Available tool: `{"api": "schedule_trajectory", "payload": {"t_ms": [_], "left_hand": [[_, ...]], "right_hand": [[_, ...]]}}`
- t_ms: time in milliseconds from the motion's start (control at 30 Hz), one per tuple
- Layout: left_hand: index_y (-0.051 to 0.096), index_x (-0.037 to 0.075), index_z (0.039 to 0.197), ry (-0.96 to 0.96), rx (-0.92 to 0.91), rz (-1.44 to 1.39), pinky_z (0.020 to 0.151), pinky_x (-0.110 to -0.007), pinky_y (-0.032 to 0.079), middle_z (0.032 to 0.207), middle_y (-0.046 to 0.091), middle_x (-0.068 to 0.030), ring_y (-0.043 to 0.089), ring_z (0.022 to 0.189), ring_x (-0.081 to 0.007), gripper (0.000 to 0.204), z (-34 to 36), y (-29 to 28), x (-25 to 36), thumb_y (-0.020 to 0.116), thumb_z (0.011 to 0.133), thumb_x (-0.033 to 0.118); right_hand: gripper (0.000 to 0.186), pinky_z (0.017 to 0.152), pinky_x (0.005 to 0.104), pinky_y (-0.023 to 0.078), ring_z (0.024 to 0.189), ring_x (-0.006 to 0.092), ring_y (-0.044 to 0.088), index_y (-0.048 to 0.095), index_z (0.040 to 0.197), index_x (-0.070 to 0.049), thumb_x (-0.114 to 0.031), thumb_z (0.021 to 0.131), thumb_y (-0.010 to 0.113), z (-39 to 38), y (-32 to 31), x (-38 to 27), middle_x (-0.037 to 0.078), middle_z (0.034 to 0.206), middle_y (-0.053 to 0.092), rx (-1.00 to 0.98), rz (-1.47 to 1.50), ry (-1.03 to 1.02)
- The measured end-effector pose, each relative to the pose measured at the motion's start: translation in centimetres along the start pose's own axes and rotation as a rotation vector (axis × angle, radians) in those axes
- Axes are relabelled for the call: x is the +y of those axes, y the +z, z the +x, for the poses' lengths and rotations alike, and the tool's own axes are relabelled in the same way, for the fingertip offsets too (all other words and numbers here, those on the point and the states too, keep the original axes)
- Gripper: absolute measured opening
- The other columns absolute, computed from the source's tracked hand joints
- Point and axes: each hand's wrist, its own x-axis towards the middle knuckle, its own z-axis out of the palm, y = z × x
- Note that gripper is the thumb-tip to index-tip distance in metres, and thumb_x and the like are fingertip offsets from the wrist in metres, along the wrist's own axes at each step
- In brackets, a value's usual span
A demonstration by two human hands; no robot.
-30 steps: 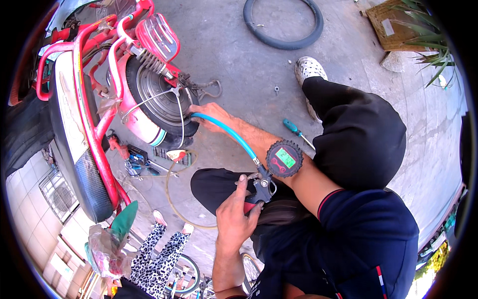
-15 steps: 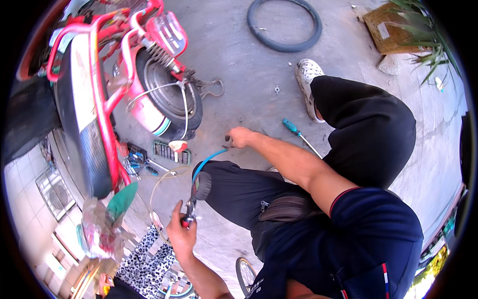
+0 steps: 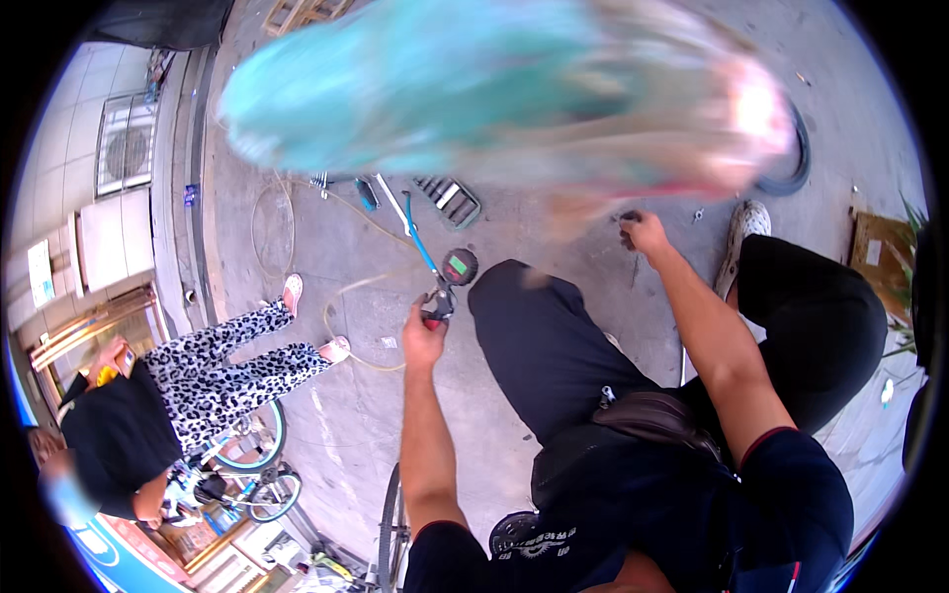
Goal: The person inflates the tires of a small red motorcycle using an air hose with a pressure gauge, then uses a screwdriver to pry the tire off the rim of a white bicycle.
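Tyre inflator gauge (image 3: 458, 267) is being squeezed in the left hand (image 3: 423, 336); its trailing hose (image 3: 341, 296) could snag while the right hand (image 3: 645, 232) is pinching something small.

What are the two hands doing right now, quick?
Left hand: closed on the tyre inflator gun with its round gauge.
Right hand: closed on something small and dark; what it is cannot be told.

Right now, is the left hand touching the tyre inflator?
Touching. The head view shows the left hand closed around the handle of the tyre inflator.

Bright daylight, fisheye-bent edges, heavy top motion blur.
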Motion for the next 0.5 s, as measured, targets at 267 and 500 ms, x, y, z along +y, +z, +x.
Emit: {"api": "schedule_trajectory", "payload": {"t_ms": [267,500], "left_hand": [[0.049,0.014,0.139,-0.215,-0.099,-0.031,0.080,-0.049,0.055,0.100,0.071,-0.0188,0.069,0.093,-0.0415,0.068,-3.1,13.2,-10.1,0.075,0.077,0.014],[0.050,-0.003,0.133,-0.378,0.158,0.169,0.089,-0.051,0.052,0.112,0.067,-0.0264,0.066,0.102,-0.0420,0.064,-0.9,17.8,-10.6,0.076,0.080,0.023]], "right_hand": [[0.040,0.076,0.0339,0.051,0.082,0.0188,0.068,0.057,0.133,-0.001,-0.027,0.102,0.058,-13.9,0.3,-11.2,0.012,0.104,0.068,0.015,0.162,-0.158],[0.095,0.100,0.0561,0.045,0.112,0.0495,0.059,0.017,0.158,-0.009,-0.070,0.094,0.052,-37.0,-0.5,-25.2,0.028,0.140,0.040,-0.799,0.753,-0.522]]}}
